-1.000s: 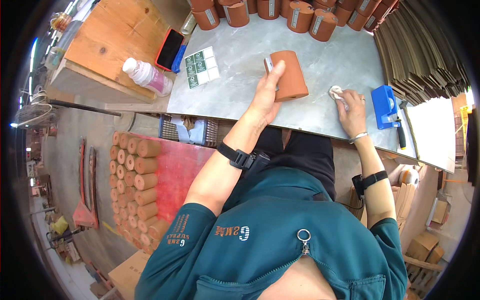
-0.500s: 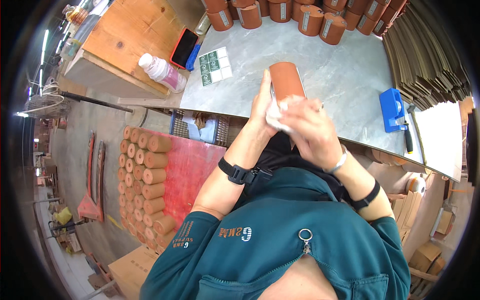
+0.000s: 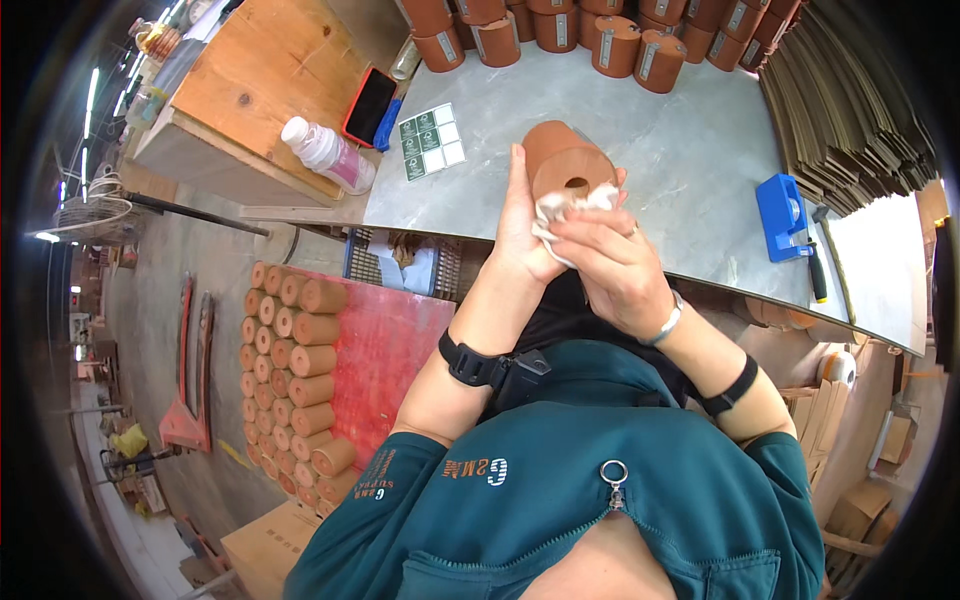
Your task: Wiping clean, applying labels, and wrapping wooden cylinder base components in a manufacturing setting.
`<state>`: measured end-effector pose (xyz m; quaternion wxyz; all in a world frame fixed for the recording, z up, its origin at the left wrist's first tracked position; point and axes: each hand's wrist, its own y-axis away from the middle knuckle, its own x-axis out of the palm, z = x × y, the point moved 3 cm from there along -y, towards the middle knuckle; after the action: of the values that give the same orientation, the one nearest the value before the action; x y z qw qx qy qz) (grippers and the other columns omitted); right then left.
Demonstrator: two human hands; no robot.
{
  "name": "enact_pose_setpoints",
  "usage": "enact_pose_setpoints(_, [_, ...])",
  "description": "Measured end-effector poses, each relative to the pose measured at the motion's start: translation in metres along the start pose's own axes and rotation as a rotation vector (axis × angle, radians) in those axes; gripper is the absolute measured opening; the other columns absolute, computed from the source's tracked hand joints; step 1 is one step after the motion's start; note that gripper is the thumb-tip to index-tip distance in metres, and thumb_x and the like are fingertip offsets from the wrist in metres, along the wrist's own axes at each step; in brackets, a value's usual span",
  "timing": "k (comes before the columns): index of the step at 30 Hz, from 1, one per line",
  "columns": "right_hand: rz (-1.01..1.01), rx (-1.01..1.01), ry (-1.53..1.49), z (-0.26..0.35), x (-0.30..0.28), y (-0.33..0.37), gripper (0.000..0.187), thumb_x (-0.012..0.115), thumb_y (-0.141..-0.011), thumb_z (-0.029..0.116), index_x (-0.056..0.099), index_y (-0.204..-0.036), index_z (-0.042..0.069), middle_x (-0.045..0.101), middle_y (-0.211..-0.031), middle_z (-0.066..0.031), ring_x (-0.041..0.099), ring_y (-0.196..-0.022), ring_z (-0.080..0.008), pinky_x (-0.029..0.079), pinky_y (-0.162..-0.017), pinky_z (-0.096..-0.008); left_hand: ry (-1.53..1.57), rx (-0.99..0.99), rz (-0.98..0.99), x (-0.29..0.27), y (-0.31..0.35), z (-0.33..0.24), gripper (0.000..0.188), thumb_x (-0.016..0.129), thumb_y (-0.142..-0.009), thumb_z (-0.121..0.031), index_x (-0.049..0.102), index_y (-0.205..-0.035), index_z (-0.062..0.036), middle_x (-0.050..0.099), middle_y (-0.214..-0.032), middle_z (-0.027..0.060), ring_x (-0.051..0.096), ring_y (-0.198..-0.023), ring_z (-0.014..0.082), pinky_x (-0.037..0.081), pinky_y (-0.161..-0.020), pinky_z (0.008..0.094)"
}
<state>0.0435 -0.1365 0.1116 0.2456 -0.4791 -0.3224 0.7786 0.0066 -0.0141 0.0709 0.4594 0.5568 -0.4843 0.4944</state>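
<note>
A reddish-brown wooden cylinder (image 3: 556, 150), with a round hole in its end face, is held up in front of me over the near edge of the grey table. My left hand (image 3: 525, 225) is wrapped round its left side and underside, thumb upright along it. In my right hand (image 3: 610, 262) is a crumpled white cloth (image 3: 560, 212), pressed against the lower rim of the end face, below the hole. Part of the cloth is hidden under my right fingers.
Several similar cylinders (image 3: 660, 62) with metal strips stand along the grey table's (image 3: 690, 140) far edge. A stack of brown sheets (image 3: 850, 110), a blue tape dispenser (image 3: 782, 215) and a hammer (image 3: 835, 265) lie right. Left are a sticker sheet (image 3: 432, 142), bottle (image 3: 328, 153), phone (image 3: 370, 105) and stacked cylinders (image 3: 300, 370).
The cylinder has been tilted so that its holed end face now shows toward me. My right hand with the cloth has shifted slightly onto that end's rim.
</note>
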Motion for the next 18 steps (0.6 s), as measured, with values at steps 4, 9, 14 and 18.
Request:
enact_pose_setpoints(4, [0.185,0.132,-0.17,0.002,-0.013,0.017,0.037,0.065,-0.068,-0.013,0.068,-0.102,0.002,0.067,-0.104,-0.0098,0.06,-0.09,-0.0304,0.051,-0.083,-0.0393,0.045,0.021,-0.09,-0.004,0.007,-0.009,0.079,0.042,-0.095,-0.068,0.044,-0.139,-0.0022,0.053,-0.129,0.024,0.054,-0.121,0.0386,0.051,-0.099,0.0528])
enact_pose_setpoints(9, [0.069,0.288,0.115,-0.047,-0.04,0.062,0.034,0.064,-0.071,-0.012,0.068,-0.103,0.002,0.066,-0.102,-0.0129,0.06,-0.093,-0.0339,0.05,-0.083,-0.0408,0.068,0.009,0.057,0.003,0.01,-0.016,0.079,0.052,-0.09,-0.07,0.045,-0.14,-0.0093,0.05,-0.132,0.0212,0.054,-0.122,0.0346,0.05,-0.099,0.0534])
enact_pose_setpoints(14, [0.071,0.399,0.353,-0.081,-0.052,0.083,0.029,0.067,-0.079,-0.004,0.068,-0.106,0.004,0.066,-0.105,-0.0138,0.06,-0.097,-0.0351,0.048,-0.086,-0.0401,0.053,0.019,0.106,-0.01,0.008,-0.013,0.079,0.053,-0.088,-0.072,0.047,-0.139,-0.0124,0.055,-0.129,0.0152,0.056,-0.118,0.0341,0.049,-0.098,0.0544])
enact_pose_setpoints(18, [0.124,0.442,0.421,-0.1,-0.05,0.099,0.026,0.071,-0.079,0.001,0.069,-0.105,0.005,0.067,-0.108,-0.0126,0.061,-0.099,-0.034,0.048,-0.086,-0.0387,-0.195,0.091,-0.008,-0.005,0.011,-0.01,0.084,0.055,-0.086,-0.073,0.046,-0.14,-0.0097,0.055,-0.13,0.0135,0.055,-0.118,0.0332,0.048,-0.099,0.0528])
